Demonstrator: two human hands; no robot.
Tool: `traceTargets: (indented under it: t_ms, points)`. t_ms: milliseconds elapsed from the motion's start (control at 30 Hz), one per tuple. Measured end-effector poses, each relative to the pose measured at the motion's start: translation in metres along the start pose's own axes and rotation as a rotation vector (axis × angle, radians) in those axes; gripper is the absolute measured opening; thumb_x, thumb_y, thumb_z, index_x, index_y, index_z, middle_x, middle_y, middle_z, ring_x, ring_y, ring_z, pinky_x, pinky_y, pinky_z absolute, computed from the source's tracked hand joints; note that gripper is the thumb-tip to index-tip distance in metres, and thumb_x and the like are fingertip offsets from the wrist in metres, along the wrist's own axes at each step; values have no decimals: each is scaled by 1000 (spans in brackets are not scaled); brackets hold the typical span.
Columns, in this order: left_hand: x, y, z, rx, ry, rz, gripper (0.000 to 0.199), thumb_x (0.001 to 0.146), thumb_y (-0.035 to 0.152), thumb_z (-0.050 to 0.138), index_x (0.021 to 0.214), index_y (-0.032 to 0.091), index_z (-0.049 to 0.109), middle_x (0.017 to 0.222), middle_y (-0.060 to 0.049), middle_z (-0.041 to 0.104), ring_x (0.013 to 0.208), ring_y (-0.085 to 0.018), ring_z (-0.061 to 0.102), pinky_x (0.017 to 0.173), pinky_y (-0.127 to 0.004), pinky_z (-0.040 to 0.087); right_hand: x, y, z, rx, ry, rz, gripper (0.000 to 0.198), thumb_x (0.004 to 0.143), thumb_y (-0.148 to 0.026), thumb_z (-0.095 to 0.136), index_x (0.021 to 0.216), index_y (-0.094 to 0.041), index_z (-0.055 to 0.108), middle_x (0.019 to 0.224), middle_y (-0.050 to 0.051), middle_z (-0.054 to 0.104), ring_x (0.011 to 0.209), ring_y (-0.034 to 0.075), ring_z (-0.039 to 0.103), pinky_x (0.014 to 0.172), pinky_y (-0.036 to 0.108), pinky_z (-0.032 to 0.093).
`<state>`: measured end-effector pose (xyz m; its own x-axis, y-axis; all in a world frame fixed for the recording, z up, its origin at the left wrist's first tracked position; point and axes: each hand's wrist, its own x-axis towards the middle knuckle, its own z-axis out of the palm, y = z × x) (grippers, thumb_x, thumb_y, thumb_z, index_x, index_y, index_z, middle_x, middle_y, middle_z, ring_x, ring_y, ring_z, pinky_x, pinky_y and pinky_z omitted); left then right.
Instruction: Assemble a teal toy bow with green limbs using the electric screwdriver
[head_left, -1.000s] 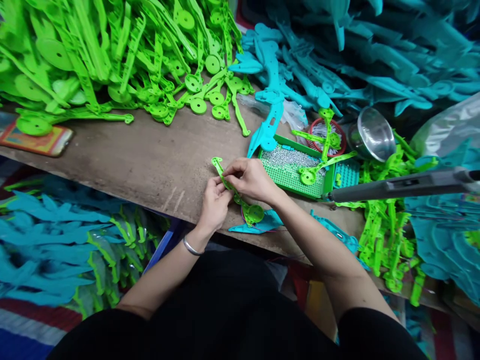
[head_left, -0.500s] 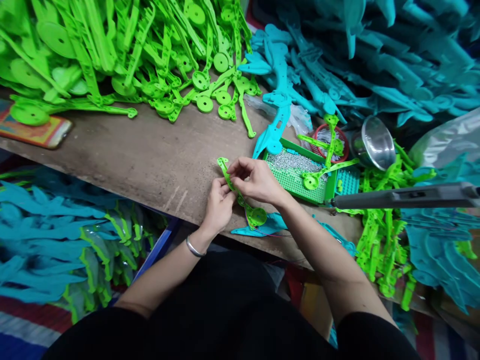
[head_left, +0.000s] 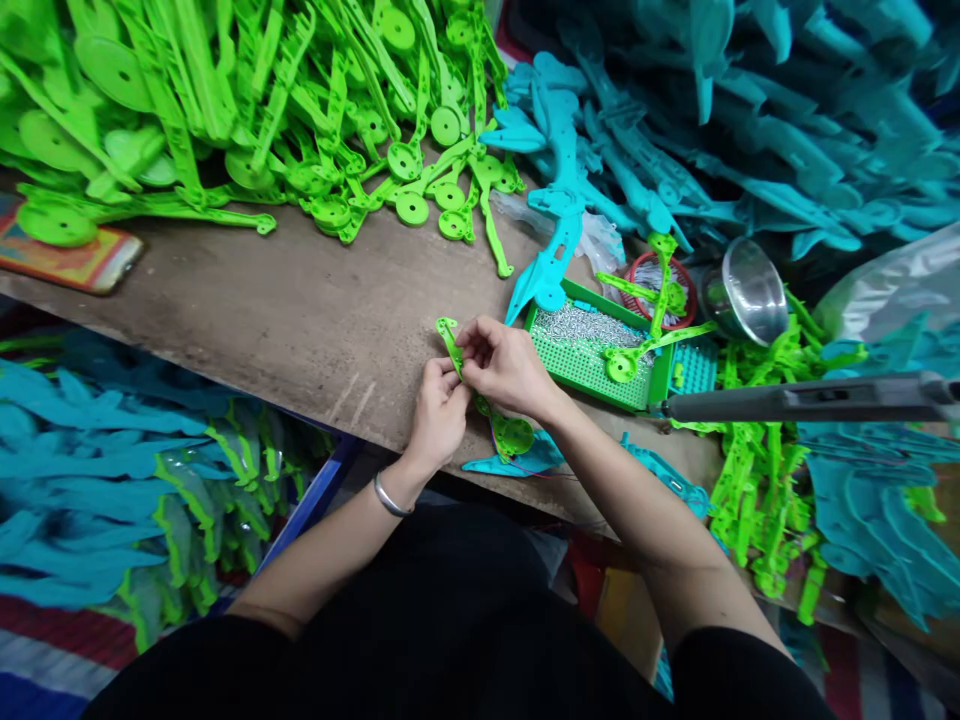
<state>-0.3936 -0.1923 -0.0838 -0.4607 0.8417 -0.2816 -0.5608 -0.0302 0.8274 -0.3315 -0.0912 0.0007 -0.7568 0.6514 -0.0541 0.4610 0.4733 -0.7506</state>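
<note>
Fingers close around a long, lime-green plastic part with a round dished end (head_left: 514, 436), your left hand (head_left: 436, 415) holds the work just above the front edge of a worn brown tabletop (head_left: 247, 290), while the fingertips of your right hand (head_left: 504, 365) bunch against the same piece, the two hands together; whether the right grips the part itself or some small item cannot be told. The slim shape could twist if your left hold loosens, and a thin reddish wire (head_left: 536, 471) near the dished end could snag or be pinched as the part turns. Below it, a flat turquoise plastic piece (head_left: 487, 466) could be nudged over the edge by a wrist. Beyond your right hand sits a green perforated plastic basket (head_left: 662, 385) of small silvery metal pieces (head_left: 589, 323), partly obstructed by a jointed lime-green plastic piece (head_left: 621, 365) across it and a long turquoise plastic piece (head_left: 551, 270) at its corner. A grey stick-shaped tool (head_left: 795, 400) juts in from the right, where your forearm could knock it. Tangled lime-green plastic parts (head_left: 225, 100) and heaped turquoise plastic parts (head_left: 712, 150) crowd the far side.
</note>
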Motion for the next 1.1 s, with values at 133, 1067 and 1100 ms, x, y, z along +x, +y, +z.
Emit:
traceTargets:
  t_ms: [133, 1067, 1100]
  points:
    - [0, 1, 1, -18, 1, -5, 27, 85, 20, 65, 104, 19, 48, 96, -2, 73, 82, -11, 69, 75, -23, 51, 1, -4, -2, -71, -25, -49, 19, 70, -7, 53, 86, -16, 61, 72, -1, 64, 64, 10, 56, 65, 23, 41]
    - [0, 9, 4, -85, -44, -25, 38, 79, 16, 66, 114, 22, 51, 112, -5, 73, 109, -18, 68, 98, -32, 52, -15, 7, 3, -372, -30, -155, 22, 91, -13, 48, 111, -17, 57, 89, 5, 73, 78, 14, 67, 70, 25, 48]
    - [0, 10, 4, -84, -40, -23, 37, 78, 16, 66, 112, 22, 51, 108, -4, 74, 107, -17, 69, 97, -31, 52, -18, 7, 4, -410, -40, -171, 22, 92, -14, 46, 111, -16, 57, 89, 6, 73, 77, 14, 66, 68, 25, 47]
